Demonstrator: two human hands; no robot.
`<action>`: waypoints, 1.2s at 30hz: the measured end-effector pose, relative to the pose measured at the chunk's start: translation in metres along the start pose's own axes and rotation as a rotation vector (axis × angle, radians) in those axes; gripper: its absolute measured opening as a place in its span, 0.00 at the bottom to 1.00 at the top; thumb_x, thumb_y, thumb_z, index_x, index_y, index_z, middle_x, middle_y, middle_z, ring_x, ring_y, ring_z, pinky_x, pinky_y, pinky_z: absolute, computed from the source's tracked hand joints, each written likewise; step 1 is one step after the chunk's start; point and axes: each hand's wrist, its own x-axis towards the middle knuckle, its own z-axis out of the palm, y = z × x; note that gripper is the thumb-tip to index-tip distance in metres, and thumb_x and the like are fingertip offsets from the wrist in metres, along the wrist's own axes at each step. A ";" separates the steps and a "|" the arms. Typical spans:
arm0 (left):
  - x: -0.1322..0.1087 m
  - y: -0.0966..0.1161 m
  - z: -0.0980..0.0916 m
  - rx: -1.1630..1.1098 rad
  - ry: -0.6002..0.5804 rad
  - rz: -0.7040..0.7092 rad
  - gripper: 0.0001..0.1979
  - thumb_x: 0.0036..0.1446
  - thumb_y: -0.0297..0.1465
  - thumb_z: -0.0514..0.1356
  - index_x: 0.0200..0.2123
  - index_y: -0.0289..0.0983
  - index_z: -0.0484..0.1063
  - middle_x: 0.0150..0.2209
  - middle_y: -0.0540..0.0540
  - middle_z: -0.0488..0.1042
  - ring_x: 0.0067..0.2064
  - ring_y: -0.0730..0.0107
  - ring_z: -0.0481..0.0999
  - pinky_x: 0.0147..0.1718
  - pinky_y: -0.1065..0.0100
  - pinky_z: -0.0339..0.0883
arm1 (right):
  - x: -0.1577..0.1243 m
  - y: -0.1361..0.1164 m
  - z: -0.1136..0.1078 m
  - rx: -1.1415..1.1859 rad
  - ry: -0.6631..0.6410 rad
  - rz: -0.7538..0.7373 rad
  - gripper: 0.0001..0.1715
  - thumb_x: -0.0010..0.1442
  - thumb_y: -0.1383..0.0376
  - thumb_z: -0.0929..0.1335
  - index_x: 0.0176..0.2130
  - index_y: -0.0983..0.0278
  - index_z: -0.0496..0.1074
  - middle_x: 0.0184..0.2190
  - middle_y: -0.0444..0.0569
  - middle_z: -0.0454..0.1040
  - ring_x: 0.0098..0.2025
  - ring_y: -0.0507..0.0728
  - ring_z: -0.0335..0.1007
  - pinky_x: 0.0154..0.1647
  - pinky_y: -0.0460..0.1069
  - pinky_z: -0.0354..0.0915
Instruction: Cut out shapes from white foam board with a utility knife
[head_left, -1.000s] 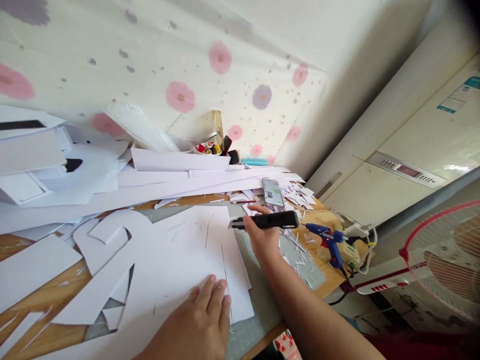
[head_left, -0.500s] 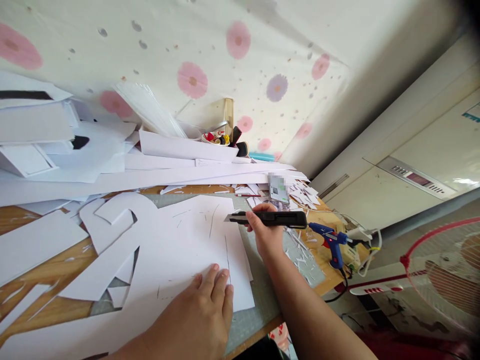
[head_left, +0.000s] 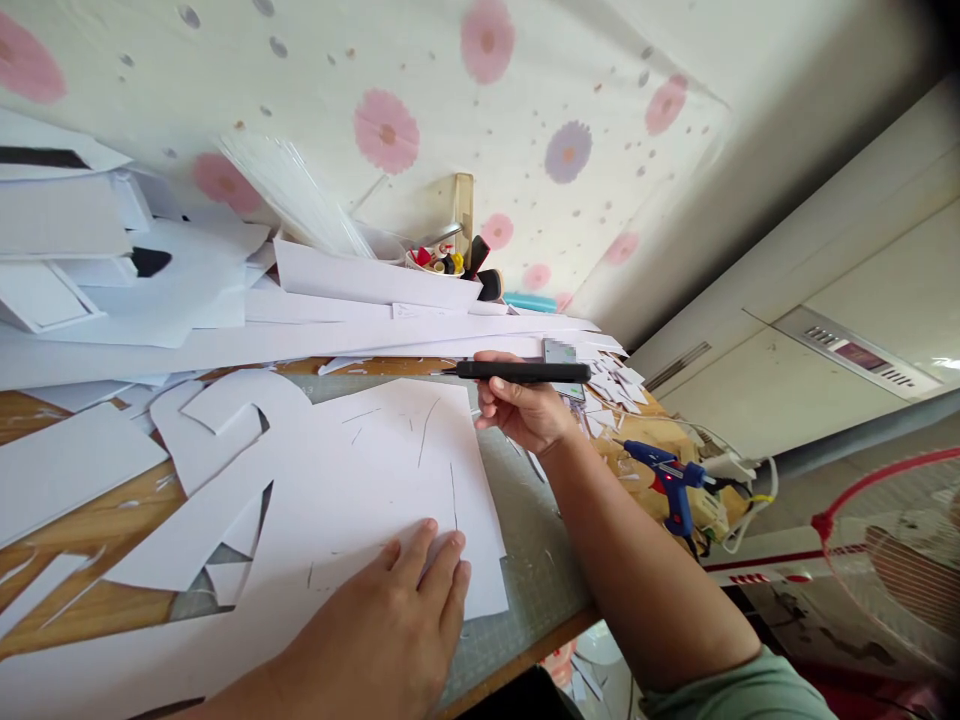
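Observation:
My right hand (head_left: 525,410) is closed round a black utility knife (head_left: 517,372), held level above the far right corner of a white foam sheet (head_left: 367,470) marked with thin cut lines. My left hand (head_left: 390,630) lies flat on the near edge of that sheet, fingers stretched out and pressed down. The sheet rests on a grey-green cutting mat (head_left: 525,560) on the wooden table (head_left: 90,610).
White cut-out shapes (head_left: 217,440) and stacked white strips (head_left: 300,330) cover the left and back of the table. A cup of small tools (head_left: 442,262) stands by the flowered wall. A blue glue gun (head_left: 667,480) and paper scraps (head_left: 615,385) lie right; a fan (head_left: 885,560) stands beyond the table edge.
My right hand has lifted the knife and carried it farther back over the table, away from the sheet's right edge. My left hand has stayed pressed on the sheet.

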 end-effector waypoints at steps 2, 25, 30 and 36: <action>-0.001 0.001 0.002 0.006 0.035 -0.010 0.20 0.61 0.36 0.57 0.54 0.35 0.74 0.56 0.37 0.73 0.58 0.46 0.68 0.49 0.51 0.62 | 0.007 0.008 0.004 0.030 0.059 -0.053 0.22 0.41 0.55 0.78 0.35 0.60 0.72 0.19 0.35 0.63 0.20 0.47 0.59 0.23 0.45 0.69; 0.009 -0.002 -0.027 -0.118 -0.083 -0.060 0.25 0.57 0.27 0.55 0.59 0.34 0.69 0.58 0.37 0.73 0.58 0.50 0.70 0.51 0.51 0.65 | 0.015 0.032 0.005 -0.132 0.100 0.019 0.06 0.37 0.66 0.70 0.20 0.64 0.68 0.14 0.37 0.60 0.15 0.46 0.51 0.14 0.43 0.46; 0.003 0.000 -0.023 -0.055 -0.035 -0.032 0.20 0.62 0.28 0.50 0.54 0.33 0.73 0.55 0.39 0.75 0.55 0.51 0.73 0.48 0.52 0.66 | 0.014 0.031 0.005 -0.233 0.051 0.010 0.10 0.39 0.66 0.73 0.24 0.64 0.69 0.16 0.37 0.62 0.17 0.47 0.53 0.16 0.43 0.51; 0.007 0.000 -0.028 -0.017 -0.016 -0.033 0.19 0.65 0.29 0.48 0.52 0.33 0.74 0.54 0.40 0.76 0.55 0.52 0.73 0.49 0.53 0.66 | 0.012 0.026 0.008 -0.611 -0.014 -0.033 0.15 0.44 0.59 0.74 0.28 0.63 0.68 0.23 0.40 0.67 0.25 0.51 0.62 0.26 0.47 0.60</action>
